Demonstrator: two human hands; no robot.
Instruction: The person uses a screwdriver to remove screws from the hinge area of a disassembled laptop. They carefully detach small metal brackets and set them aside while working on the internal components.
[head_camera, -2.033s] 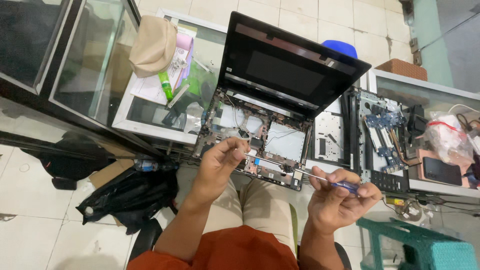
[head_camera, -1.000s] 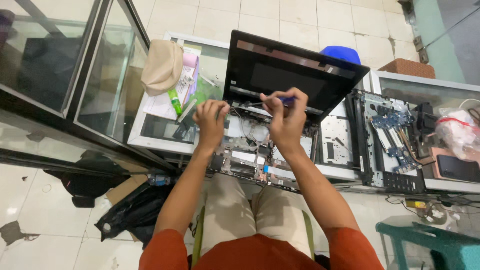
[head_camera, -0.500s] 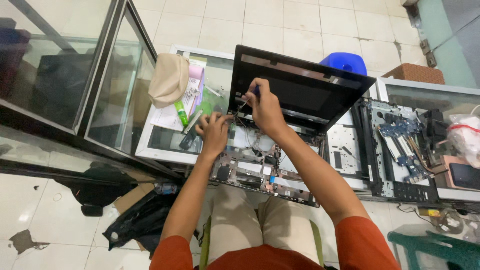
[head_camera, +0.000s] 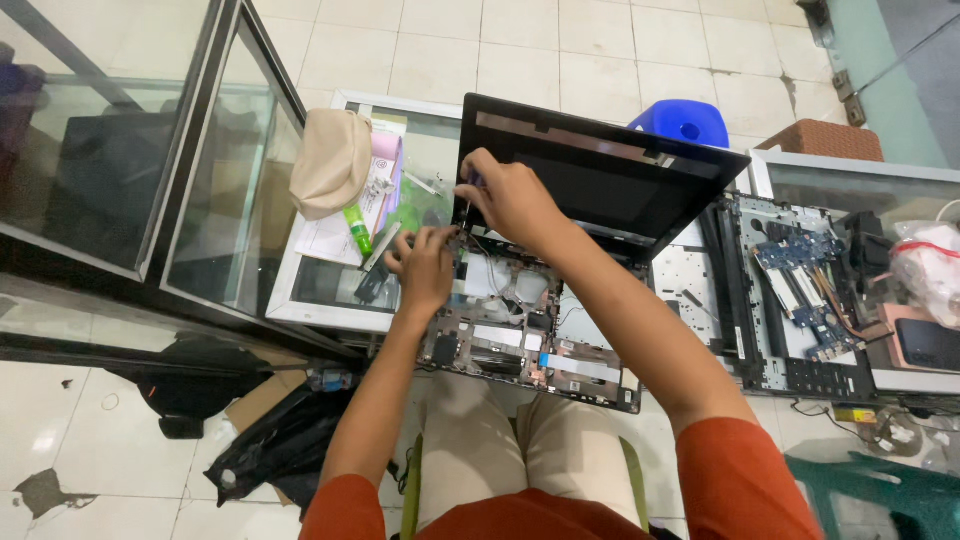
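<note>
Head view shows a person seated with an opened laptop (head_camera: 540, 330) resting across the lap and against the bench (head_camera: 330, 300) edge, its bottom cover off and the circuit boards bare, the dark screen (head_camera: 610, 180) tilted up at 12 o'clock. The right hand (head_camera: 510, 200) is at the laptop's far left corner, by the hinge, fingers clenched on a thin screwdriver (head_camera: 468, 205) whose tip points down into the chassis. The left hand (head_camera: 425, 265) lies just at 7 o'clock of the right one, fingers curled and pressing on the laptop's left edge; whether it pinches anything small I cannot tell. Both sleeves are orange.

At 10 o'clock of the hands, on the glass-topped bench, lie a beige cap (head_camera: 330, 160), papers (head_camera: 340, 225) under it and a green tube (head_camera: 358, 228). At 3 o'clock a second stripped laptop base (head_camera: 790, 300) lies with blue boards showing, and beyond it a plastic bag (head_camera: 930, 265) and a phone (head_camera: 930, 345). A blue stool (head_camera: 685, 122) stands on the tiled floor at 1 o'clock behind the screen. A glass cabinet (head_camera: 130, 170) fills 9 o'clock, with a black bag (head_camera: 280, 450) on the floor at 7 o'clock.
</note>
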